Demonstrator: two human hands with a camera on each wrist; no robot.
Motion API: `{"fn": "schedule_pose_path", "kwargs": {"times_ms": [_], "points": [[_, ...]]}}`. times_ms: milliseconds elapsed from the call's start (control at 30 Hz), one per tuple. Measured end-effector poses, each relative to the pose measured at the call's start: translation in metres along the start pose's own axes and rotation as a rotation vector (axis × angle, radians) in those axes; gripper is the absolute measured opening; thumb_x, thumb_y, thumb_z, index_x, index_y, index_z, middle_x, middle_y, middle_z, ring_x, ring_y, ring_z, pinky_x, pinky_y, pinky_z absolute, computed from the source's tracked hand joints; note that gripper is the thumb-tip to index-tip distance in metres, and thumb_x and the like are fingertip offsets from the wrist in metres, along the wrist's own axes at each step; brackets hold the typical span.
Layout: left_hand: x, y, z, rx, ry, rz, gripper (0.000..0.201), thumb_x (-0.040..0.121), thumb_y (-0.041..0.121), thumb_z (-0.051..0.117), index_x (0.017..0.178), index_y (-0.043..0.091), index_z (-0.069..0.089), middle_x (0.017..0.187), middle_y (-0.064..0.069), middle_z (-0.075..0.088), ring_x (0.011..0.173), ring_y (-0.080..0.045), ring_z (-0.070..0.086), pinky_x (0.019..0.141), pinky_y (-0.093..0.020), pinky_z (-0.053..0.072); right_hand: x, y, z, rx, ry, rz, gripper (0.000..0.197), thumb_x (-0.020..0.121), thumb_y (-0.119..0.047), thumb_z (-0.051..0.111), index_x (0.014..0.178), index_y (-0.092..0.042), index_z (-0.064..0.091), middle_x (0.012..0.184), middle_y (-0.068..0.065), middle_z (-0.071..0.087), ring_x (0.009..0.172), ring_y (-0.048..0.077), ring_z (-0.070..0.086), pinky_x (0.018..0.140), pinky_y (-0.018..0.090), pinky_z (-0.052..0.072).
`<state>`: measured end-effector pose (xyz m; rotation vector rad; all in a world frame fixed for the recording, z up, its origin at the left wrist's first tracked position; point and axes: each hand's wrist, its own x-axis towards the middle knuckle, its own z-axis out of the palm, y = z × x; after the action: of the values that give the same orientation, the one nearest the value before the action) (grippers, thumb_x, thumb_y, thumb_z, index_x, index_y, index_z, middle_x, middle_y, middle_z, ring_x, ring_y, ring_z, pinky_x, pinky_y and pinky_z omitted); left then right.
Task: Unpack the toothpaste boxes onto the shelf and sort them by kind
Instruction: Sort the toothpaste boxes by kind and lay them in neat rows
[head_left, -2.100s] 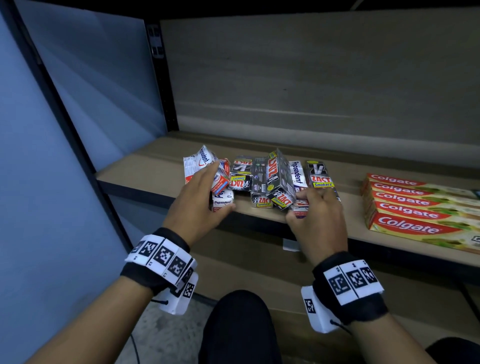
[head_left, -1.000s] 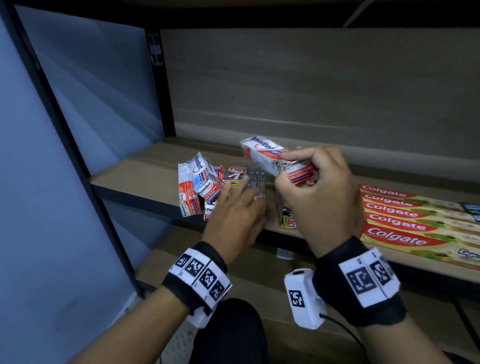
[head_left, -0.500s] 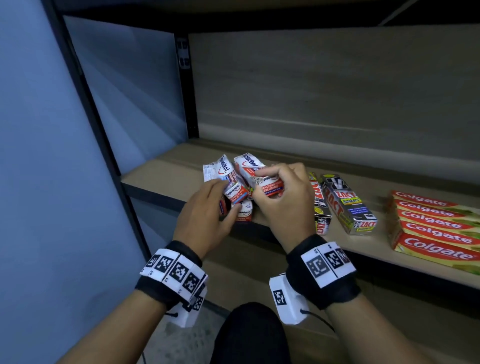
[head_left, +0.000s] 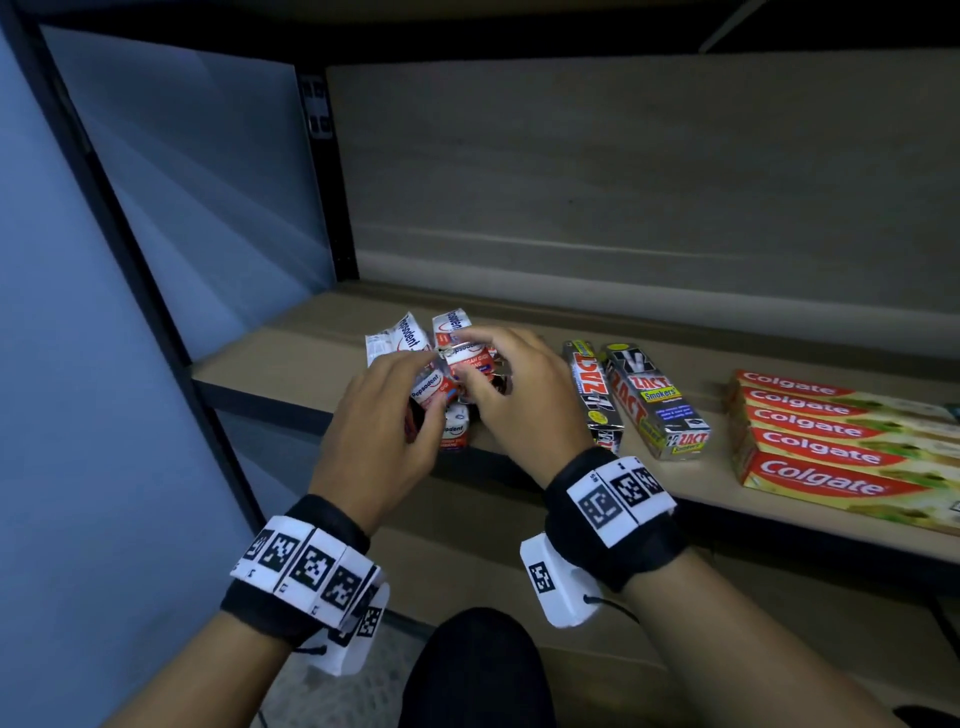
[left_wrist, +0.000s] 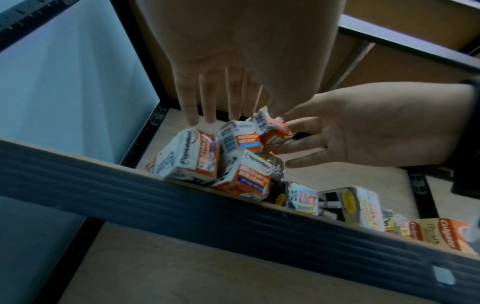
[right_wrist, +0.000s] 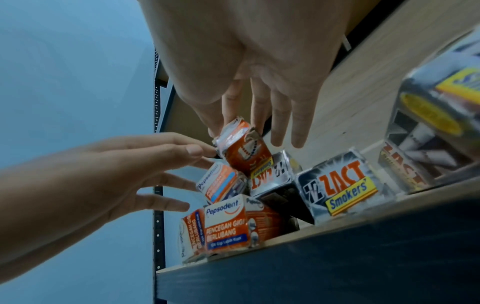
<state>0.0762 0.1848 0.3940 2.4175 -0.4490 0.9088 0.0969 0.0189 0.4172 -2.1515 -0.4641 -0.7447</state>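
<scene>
Several white-and-red Pepsodent boxes (head_left: 410, 338) lie heaped near the front edge of the wooden shelf (head_left: 291, 353). My right hand (head_left: 483, 374) pinches one battered Pepsodent box (right_wrist: 244, 150) between thumb and fingers on top of the heap. My left hand (head_left: 410, 395) is open, its straight fingers (left_wrist: 192, 115) touching the tops of the Pepsodent boxes (left_wrist: 192, 156). Two silver-black Zact boxes (head_left: 657, 405) lie just right of my right hand. Another Zact box (right_wrist: 270, 174) sits partly under the heap. A stack of red Colgate boxes (head_left: 826, 452) lies at the far right.
A black upright post (head_left: 322, 171) and a blue-grey side panel (head_left: 182, 208) close the shelf on the left. The shelf's dark front rail (left_wrist: 182, 205) runs below the boxes. Bare shelf board lies behind the boxes and left of the heap. A lower shelf (head_left: 467, 519) sits beneath.
My right hand lifted a Pepsodent box out of the mixed pile and carried it left onto the Pepsodent heap. My left hand moved from the Zact boxes back to the Pepsodent boxes.
</scene>
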Motion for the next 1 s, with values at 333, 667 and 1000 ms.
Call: {"fn": "schedule_pose_path", "kwargs": {"times_ms": [333,667,1000], "points": [[0.010,0.065,0.029,-0.151,-0.228,0.261,0.036,0.089,0.023,0.064,0.123,0.016,0.056,0.117,0.002,0.053,0.109,-0.013,0.053,0.092,-0.025,0.044,0.006,0.041,-0.093,-0.138,-0.080,0.051,0.037,0.083,-0.007,0.064,0.113,-0.028,0.065,0.107,-0.006,0.065,0.098,0.009,0.061,0.093,0.034,0.050],[0.046,0.097,0.081,-0.056,-0.558,0.218,0.050,0.082,0.034,0.073,0.126,0.021,0.054,0.126,0.000,0.052,0.113,-0.019,0.054,0.093,-0.038,0.049,0.010,0.086,-0.130,-0.621,-0.417,0.418,0.036,0.081,-0.036,0.070,0.116,-0.032,0.064,0.130,0.007,0.061,0.118,0.028,0.057,0.100,0.037,0.046],[0.099,0.113,0.078,0.147,-0.803,0.351,0.054,0.072,0.010,0.079,0.121,0.026,0.062,0.119,-0.001,0.065,0.107,-0.022,0.061,0.080,-0.021,0.037,0.015,0.090,-0.122,-0.636,-0.411,0.458,0.035,0.079,-0.038,0.076,0.107,-0.018,0.072,0.116,0.008,0.069,0.107,0.030,0.063,0.085,0.029,0.049]]}}
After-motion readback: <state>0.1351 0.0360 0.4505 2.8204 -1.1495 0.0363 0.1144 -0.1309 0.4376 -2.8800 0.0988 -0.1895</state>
